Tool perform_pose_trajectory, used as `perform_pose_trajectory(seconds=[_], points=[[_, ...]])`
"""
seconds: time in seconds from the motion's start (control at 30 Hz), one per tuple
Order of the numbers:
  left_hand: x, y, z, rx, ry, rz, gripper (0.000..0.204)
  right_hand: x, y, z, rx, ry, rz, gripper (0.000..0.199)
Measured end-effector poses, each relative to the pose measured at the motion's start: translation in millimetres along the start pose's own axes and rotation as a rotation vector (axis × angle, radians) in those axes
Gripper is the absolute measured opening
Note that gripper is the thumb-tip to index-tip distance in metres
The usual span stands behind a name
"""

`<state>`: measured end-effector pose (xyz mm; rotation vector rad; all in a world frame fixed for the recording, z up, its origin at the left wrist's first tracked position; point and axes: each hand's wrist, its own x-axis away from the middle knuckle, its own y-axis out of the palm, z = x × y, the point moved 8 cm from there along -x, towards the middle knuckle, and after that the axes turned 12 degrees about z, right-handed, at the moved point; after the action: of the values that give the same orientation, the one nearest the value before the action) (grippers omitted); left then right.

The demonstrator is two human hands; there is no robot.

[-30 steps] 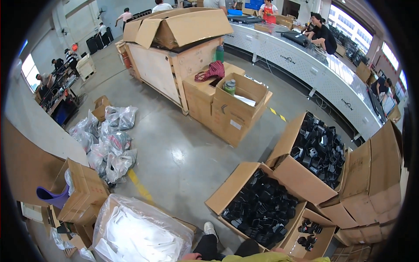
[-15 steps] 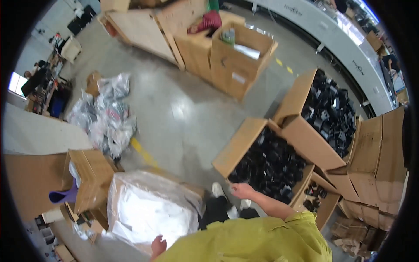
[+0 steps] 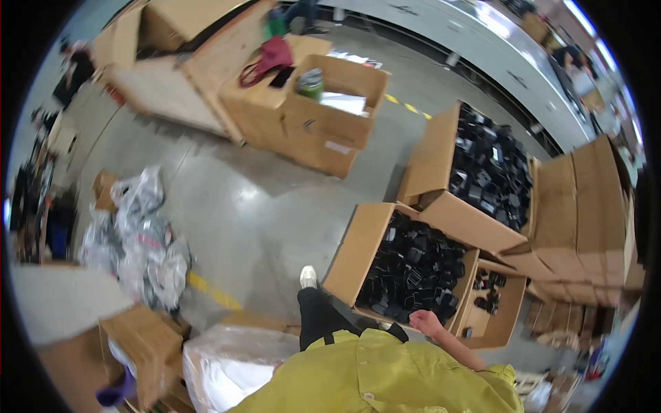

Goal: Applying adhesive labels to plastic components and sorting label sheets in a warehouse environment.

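Observation:
My right hand (image 3: 427, 322) reaches forward from a yellow sleeve to the near edge of an open cardboard box (image 3: 358, 248) filled with several small black parts (image 3: 413, 268). The fingers look curled at the rim; whether they hold anything is unclear. My left hand is hidden below my yellow shirt (image 3: 385, 372). My leg in black trousers and a white shoe (image 3: 308, 277) stand just left of that box. A smaller open box (image 3: 513, 313) with a few black parts sits right of my hand.
A second large box of black parts (image 3: 492, 172) stands behind the first. Stacked cartons (image 3: 585, 206) line the right. A box lined with white plastic (image 3: 227, 358) sits at my lower left, crumpled plastic bags (image 3: 138, 234) farther left, more boxes (image 3: 323, 124) and a wooden crate (image 3: 172, 69) beyond.
The view has tilted further down and closer to the boxes. My right hand has moved right along the edge of the box of black parts. The left hand has dropped from sight.

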<state>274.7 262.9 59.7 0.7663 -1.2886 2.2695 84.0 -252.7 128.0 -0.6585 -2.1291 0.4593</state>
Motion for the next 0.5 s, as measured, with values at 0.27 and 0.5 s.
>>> perform_pose_trajectory(seconds=[0.27, 0.5], points=[[-113.5, -31.7, 75.5, -0.444, 0.381, -0.395, 0.025, 65.5, 27.8, -38.1, -0.024, 0.149, 0.188, 0.021], [-144.2, -9.1, 157.0, -0.977, 0.618, -0.693, 0.025, 121.8, 62.9, 53.8, -0.341, 0.483, 0.566, 0.021]])
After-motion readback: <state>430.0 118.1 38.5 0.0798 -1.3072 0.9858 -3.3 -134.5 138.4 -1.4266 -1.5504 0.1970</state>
